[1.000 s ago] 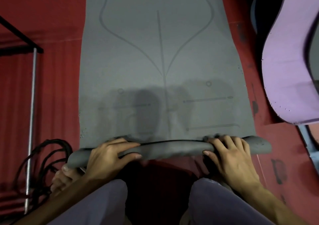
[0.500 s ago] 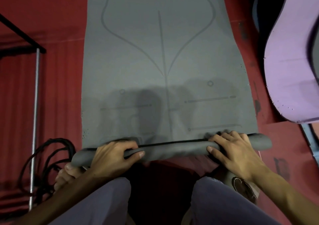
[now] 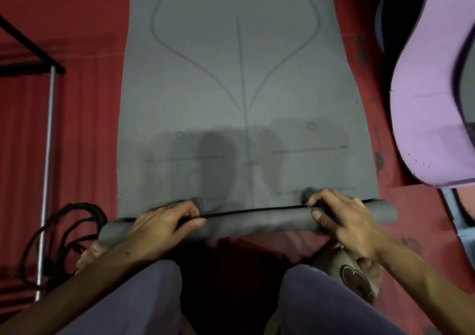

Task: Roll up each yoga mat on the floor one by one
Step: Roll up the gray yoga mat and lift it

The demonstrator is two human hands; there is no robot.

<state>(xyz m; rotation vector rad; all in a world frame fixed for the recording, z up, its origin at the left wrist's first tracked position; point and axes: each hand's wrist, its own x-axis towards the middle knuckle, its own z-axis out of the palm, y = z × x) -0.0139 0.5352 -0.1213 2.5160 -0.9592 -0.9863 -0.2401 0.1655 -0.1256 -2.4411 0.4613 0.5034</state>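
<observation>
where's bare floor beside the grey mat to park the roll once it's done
Bare red floor lies left of the grey mat, between it and the metal pole. Nearer the left hand, black cords crowd it. On the right, the purple mat leaves only a narrow strip.

- The yoga mat (image 3: 241, 98) lies flat on the floor (image 3: 84, 134), stretching away from the person — its near end is wound into a roll (image 3: 257, 223) lying crosswise just before the knees (image 3: 154, 293).
- The left hand (image 3: 159, 224) sits on the roll's left part, the right hand (image 3: 344, 219) on its right part.
- Left of the mat stands a metal pole (image 3: 47, 160), with a bundle of cables (image 3: 66, 234) at its foot.
- Right of the mat, apart from it, lies a second mat (image 3: 426, 118).
</observation>
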